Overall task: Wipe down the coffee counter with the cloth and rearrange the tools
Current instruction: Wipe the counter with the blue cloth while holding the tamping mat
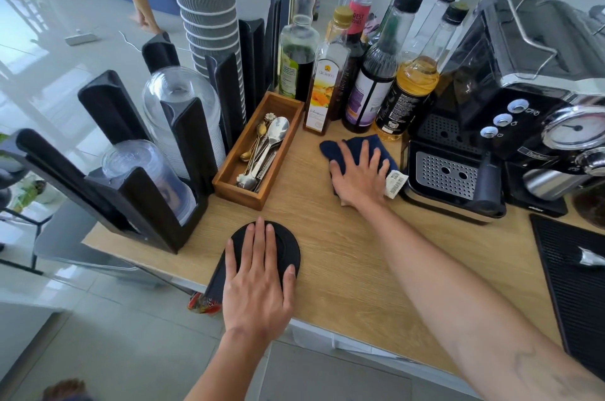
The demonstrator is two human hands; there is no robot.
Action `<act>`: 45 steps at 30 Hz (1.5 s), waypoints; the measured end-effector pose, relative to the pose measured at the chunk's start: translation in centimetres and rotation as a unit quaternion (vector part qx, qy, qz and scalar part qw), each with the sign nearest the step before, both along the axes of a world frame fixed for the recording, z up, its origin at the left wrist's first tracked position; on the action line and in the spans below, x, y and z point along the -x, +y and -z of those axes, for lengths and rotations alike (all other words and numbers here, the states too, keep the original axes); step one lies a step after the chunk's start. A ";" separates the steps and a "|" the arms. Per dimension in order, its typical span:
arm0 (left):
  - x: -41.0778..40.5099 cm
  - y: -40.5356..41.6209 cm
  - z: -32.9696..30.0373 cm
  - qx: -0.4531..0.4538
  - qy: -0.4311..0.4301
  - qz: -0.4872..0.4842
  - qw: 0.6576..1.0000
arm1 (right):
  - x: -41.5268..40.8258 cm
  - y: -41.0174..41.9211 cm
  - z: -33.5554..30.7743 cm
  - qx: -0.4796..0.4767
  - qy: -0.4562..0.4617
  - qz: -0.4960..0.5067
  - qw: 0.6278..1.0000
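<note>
My right hand (358,176) lies flat, fingers spread, on a dark blue cloth (357,144) pressed to the wooden counter (343,253), just in front of the syrup bottles and left of the espresso machine. A white tag of the cloth (396,184) sticks out by my thumb. My left hand (258,282) rests flat on a round black tamping mat (288,245) at the counter's front edge; the mat's straight end hangs over the edge.
A wooden tray of spoons (226,179) sits left of the cloth. Black cup and lid dispensers (154,204) line the left side. Several syrup bottles (373,80) stand behind. The espresso machine (510,99) and a black ribbed mat (566,273) occupy the right.
</note>
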State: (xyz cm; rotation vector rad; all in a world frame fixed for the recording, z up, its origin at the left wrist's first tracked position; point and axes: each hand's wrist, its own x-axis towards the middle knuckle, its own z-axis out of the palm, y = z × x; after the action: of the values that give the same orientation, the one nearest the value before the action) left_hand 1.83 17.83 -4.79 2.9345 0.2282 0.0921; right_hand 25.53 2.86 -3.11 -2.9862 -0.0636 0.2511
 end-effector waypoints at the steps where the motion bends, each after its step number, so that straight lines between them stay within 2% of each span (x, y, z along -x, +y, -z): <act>1: 0.0 -0.1 0.0 -0.001 0.000 0.001 1.000 | 0.5 0.0 0.0 -0.001 0.000 -0.002 1.000; 4: 0.2 0.0 0.0 0.000 0.000 0.003 1.000 | 5.2 -0.1 -0.1 -0.014 -0.008 -0.021 1.000; 8: 0.2 -0.1 -0.2 0.001 -0.005 0.002 1.000 | 18.2 0.1 0.6 -0.036 -0.064 -0.048 0.996; 10: 0.2 -0.2 -0.1 0.006 -0.003 0.003 1.000 | 20.9 0.1 0.9 -0.036 -0.060 -0.038 0.997; 13: 0.3 0.0 -0.1 0.001 0.004 0.003 1.000 | 18.1 0.3 0.5 -0.027 -0.053 -0.042 0.997; 18: 0.1 -0.2 -0.2 -0.003 0.000 0.002 1.000 | 5.7 2.0 0.0 -0.010 -0.003 -0.031 0.999; 20: 0.2 -0.1 0.0 -0.005 -0.003 -0.001 1.000 | 3.2 3.0 -0.2 0.003 0.019 -0.026 0.999; 23: 0.2 -0.1 -0.1 -0.002 0.001 0.000 1.000 | 4.6 2.8 -0.7 -0.006 0.014 -0.064 0.998; 28: 0.1 -0.1 -0.2 0.010 -0.003 0.001 1.000 | 12.0 1.4 -0.9 -0.002 -0.001 -0.224 0.975; 31: 0.2 -0.1 -0.2 0.012 -0.001 0.000 1.000 | 12.1 1.1 -0.3 0.010 -0.020 -0.247 0.969; 35: 0.2 -0.1 -0.4 0.008 0.000 -0.002 1.000 | 9.3 2.0 0.2 0.005 -0.032 -0.224 0.974; 41: 0.1 -0.2 -0.4 0.003 0.011 -0.005 1.000 | 1.6 4.6 -0.3 0.007 0.009 -0.103 0.995; 45: 0.1 -0.1 -0.3 0.006 0.012 -0.006 1.000 | 1.1 5.5 -0.1 0.001 0.014 -0.070 0.997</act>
State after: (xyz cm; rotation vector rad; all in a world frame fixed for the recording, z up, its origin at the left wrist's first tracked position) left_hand 1.72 17.76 -4.50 2.9250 0.2486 0.0560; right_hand 24.48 8.33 -3.05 -2.9825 -0.2702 0.3095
